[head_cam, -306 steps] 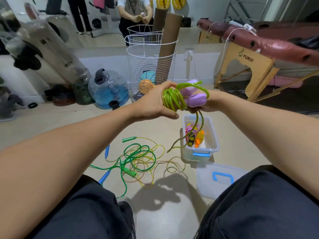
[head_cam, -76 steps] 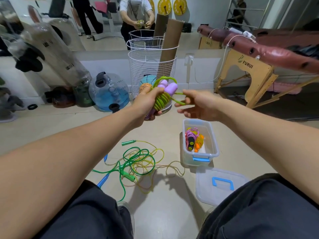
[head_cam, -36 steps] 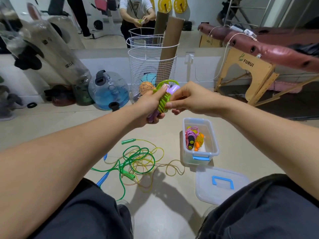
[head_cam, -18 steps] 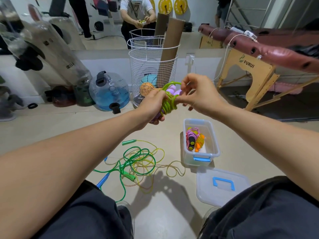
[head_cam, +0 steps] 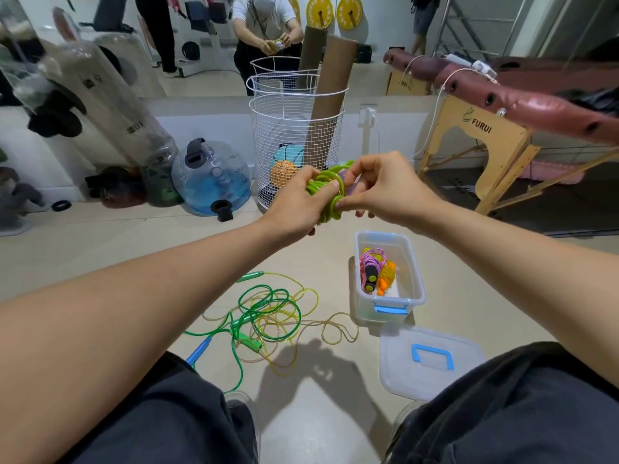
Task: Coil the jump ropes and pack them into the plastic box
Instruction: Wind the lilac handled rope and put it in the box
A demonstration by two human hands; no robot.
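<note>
My left hand (head_cam: 294, 205) grips a coiled lime-green jump rope (head_cam: 326, 187) with purple handles, held up in front of me. My right hand (head_cam: 382, 187) pinches the coil's loops from the right, and the purple handles are mostly hidden behind its fingers. Below on the floor stands the open clear plastic box (head_cam: 413, 279) with blue latches; coiled pink and orange ropes (head_cam: 376, 272) lie inside it. A tangle of green and yellow ropes (head_cam: 268, 316) with green and blue handles lies loose on the floor to the left of the box.
The box's lid (head_cam: 428, 360) with a blue handle lies on the floor by my right knee. A white wire basket (head_cam: 294, 135) with cardboard tubes and balls stands behind my hands. A blue water jug (head_cam: 211, 179) is left of it, a wooden-legged massage table (head_cam: 485, 139) to the right.
Since a second ago both hands have stayed on the green coil; my right hand has dropped slightly and now pinches the loops on the coil's right side.
</note>
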